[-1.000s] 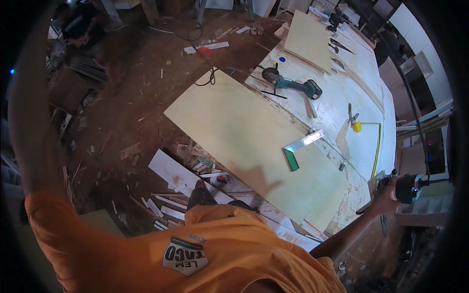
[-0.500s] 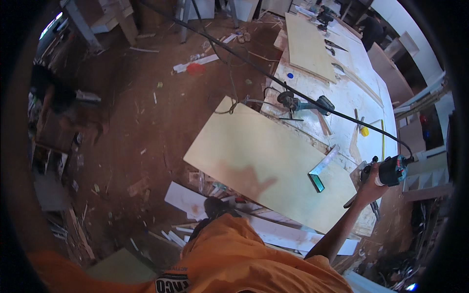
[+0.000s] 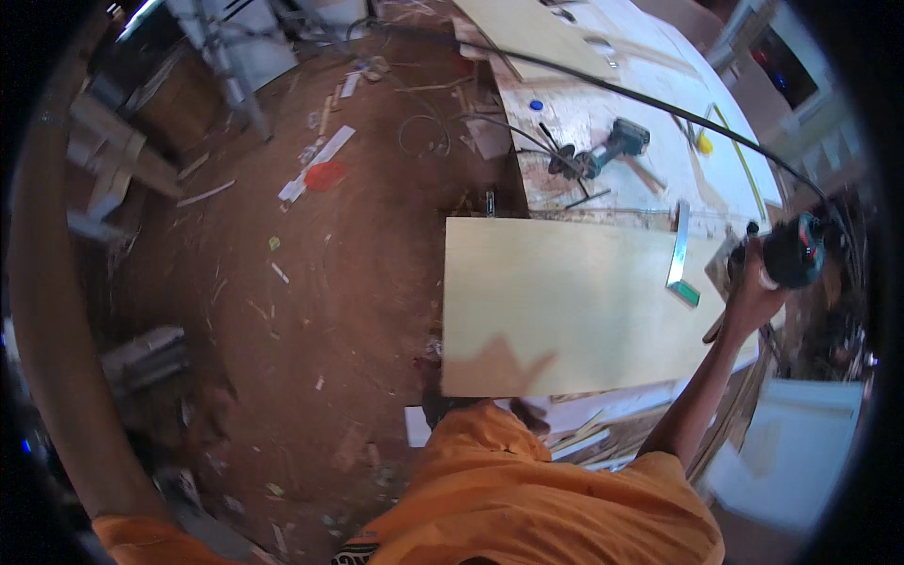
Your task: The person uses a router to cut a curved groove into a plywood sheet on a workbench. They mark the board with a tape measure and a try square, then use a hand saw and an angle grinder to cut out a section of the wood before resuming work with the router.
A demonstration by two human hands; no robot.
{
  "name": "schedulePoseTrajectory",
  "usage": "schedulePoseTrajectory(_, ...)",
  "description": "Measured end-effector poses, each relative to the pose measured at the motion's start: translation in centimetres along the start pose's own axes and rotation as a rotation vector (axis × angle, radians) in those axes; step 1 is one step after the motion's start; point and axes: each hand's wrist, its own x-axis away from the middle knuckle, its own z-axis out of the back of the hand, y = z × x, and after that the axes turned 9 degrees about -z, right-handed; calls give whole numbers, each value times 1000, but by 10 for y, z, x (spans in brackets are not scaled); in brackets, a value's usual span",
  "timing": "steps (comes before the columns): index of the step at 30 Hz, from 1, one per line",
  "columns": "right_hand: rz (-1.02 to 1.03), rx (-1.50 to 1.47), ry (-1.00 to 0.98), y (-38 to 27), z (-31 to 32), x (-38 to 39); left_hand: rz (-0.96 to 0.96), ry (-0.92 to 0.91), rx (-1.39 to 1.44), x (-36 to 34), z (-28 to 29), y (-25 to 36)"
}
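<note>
My right hand (image 3: 753, 294) is closed around a corded router (image 3: 793, 252) with a black body and a flat base. It holds the router at the right end of a pale plywood panel (image 3: 565, 315), and the tool's tip and contact with the panel are hard to make out. On the panel, left of that hand, lies a try square (image 3: 680, 252) with a metal blade and green stock. My left arm (image 3: 66, 330) stretches up along the left rim, its hand out of sight. A hand-shaped shadow falls on the panel's near edge.
Beyond the panel, a white worktable (image 3: 551, 193) bears a teal cordless angle grinder (image 3: 598, 155), a blue cap (image 3: 536, 105) and another board (image 3: 537, 42). The black cord (image 3: 603, 83) crosses overhead. Offcuts and an orange-red scrap (image 3: 324, 175) litter the brown floor (image 3: 311, 311).
My view has swung left, so the panel now appears squarer and further right. My left arm has come up along the left side. The right hand keeps hold of the router.
</note>
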Motion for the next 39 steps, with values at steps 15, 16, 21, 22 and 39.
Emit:
schedulePoseTrajectory(15, 56, 425, 132, -182, -26, 162, 675, -544, 861, 15, -298, -454)
schedulePoseTrajectory(16, 52, 408, 140, -181, -27, 180, 689, -461, 1081, -14, -273, -513)
schedulePoseTrajectory(21, 230, 482, 219, -259, -56, 261, 778, 156, 1541, -150, -233, -592)
schedulePoseTrajectory(22, 197, 500, 206, -269, -60, 268, 778, 281, 1536, -175, -236, -579)
schedulePoseTrajectory(39, -96, 993, 438, -232, -187, 335, -827, -1293, -526, -216, -664, -308)
